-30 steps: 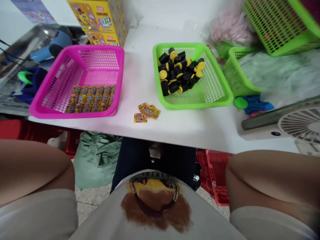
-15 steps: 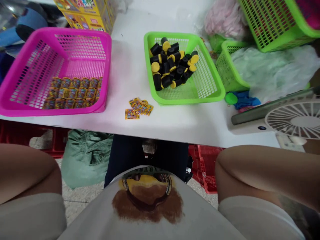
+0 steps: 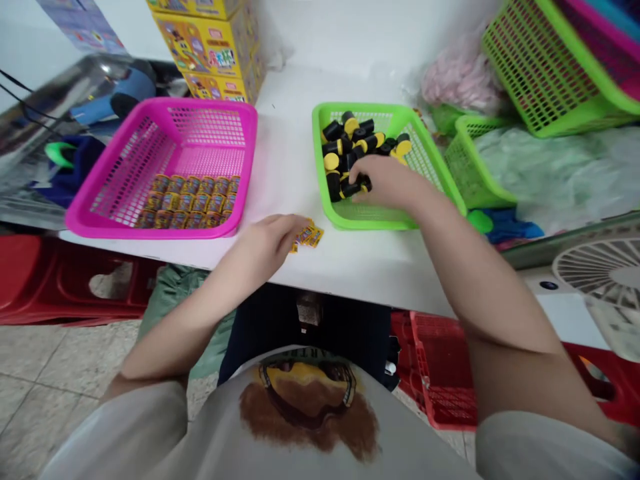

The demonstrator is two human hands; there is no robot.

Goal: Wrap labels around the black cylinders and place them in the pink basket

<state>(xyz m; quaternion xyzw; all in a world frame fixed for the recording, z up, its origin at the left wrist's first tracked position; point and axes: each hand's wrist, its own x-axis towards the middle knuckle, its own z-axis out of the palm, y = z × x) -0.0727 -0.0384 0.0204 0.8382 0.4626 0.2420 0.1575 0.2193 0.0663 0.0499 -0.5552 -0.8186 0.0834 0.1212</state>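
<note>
My left hand (image 3: 270, 243) lies over small yellow printed labels (image 3: 313, 235) on the table. Its fingertips reach the pile, and their undersides are hidden, so I cannot see whether one is pinched. My right hand (image 3: 385, 181) is down in the green basket (image 3: 370, 223), thumb and fingers curled round a small black tub (image 3: 366, 183). Around it lie several more black tubs with yellow lids (image 3: 331, 161). To the left, the pink basket (image 3: 160, 232) holds rows of small tubs with printed wraps (image 3: 193, 202).
Yellow boxes (image 3: 215, 50) are stacked behind the pink basket. On the right are a small green basket with plastic bags (image 3: 540, 153), a tilted green basket (image 3: 545, 73) and a white fan (image 3: 620, 267). A red crate (image 3: 443, 367) stands below the table.
Both hands have come into view over the table: the left to the labels, the right into the green basket. The view has shifted, so the table things appear lower and further right.
</note>
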